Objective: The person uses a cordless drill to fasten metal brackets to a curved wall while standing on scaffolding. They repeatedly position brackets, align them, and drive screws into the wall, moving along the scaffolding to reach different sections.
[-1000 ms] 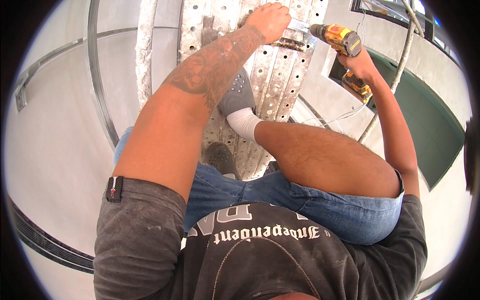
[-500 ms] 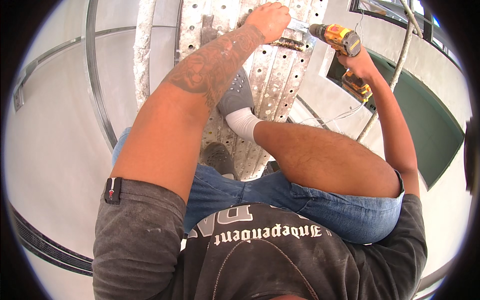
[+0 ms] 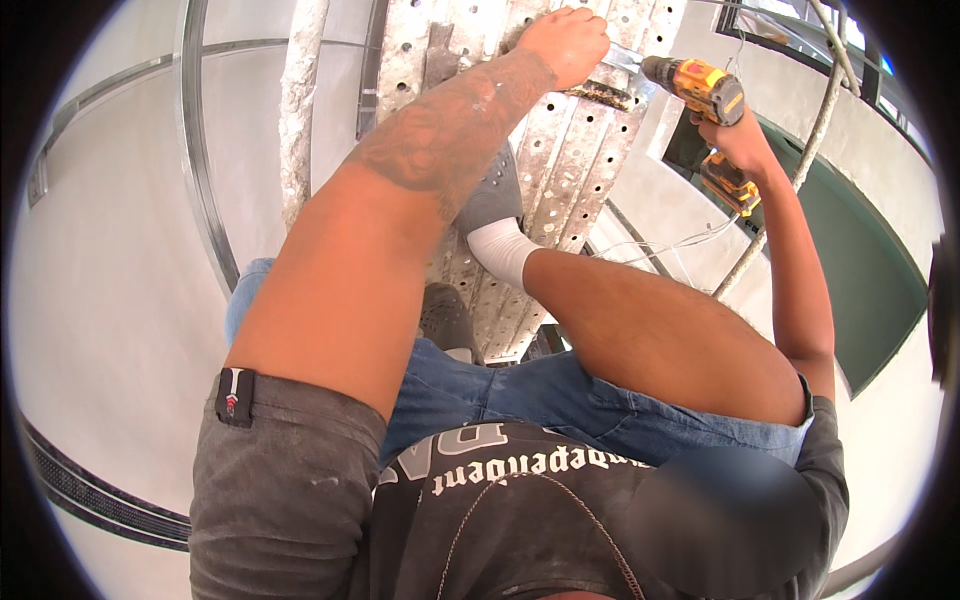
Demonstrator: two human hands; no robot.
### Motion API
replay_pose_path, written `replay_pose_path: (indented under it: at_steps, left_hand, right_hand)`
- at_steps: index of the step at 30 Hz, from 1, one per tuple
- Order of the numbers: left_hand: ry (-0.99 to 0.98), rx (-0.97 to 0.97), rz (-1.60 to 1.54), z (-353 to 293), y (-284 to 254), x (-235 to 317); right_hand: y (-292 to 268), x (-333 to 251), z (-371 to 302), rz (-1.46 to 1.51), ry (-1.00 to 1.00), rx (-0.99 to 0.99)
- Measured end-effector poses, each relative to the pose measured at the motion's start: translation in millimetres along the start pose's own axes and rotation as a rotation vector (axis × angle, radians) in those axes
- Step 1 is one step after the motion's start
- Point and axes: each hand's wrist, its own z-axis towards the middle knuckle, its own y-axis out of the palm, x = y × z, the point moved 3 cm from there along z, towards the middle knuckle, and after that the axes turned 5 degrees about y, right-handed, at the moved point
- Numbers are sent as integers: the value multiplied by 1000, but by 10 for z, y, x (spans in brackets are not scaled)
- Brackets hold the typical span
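My left hand (image 3: 565, 48) is closed over a silvery metal piece (image 3: 622, 57), whose end shows past the fingers; most of it is hidden. A yellow and black cordless drill (image 3: 698, 85) is gripped in my right hand (image 3: 738, 140), with its battery below the fist. The drill's chuck points left at the end of the metal piece. Whether a bit touches the metal is too small to tell. Under my left hand lies a dark, stained bar (image 3: 605, 95) on the perforated metal scaffold plank (image 3: 560, 165).
My shod feet rest on the paint-spattered plank. White-crusted scaffold poles stand at the left (image 3: 300, 110) and right (image 3: 822, 110). Loose wires (image 3: 665, 245) hang at the plank's right side. Metal wall studs (image 3: 192, 130) run along the left wall; a green recessed panel (image 3: 860, 270) lies right.
The whole scene sits slightly farther right in the view. My hands, the drill and the metal piece keep nearly the same places relative to one another.
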Motion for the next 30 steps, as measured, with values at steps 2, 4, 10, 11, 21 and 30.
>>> replay_pose_path:
  at_steps: [2,4,10,11,21,30]
  left_hand:
    - [-14,-44,39,16,16,27]
    - [18,-67,120,27,4,55]
    - [-22,-85,85,24,56,-9]
    - [-24,-79,86,33,52,13]
    - [-68,-97,72,32,15,43]
    - [-41,-102,197,3,1,111]
  right_hand:
    - [1,69,-23,90,-44,19]
    - [10,137,17,26,-47,-18]
    - [91,-45,-75,27,-40,85]
    - [96,-1,-75,21,-21,94]
    - [43,67,-38,30,-28,38]
    - [100,-122,-136,42,-27,49]
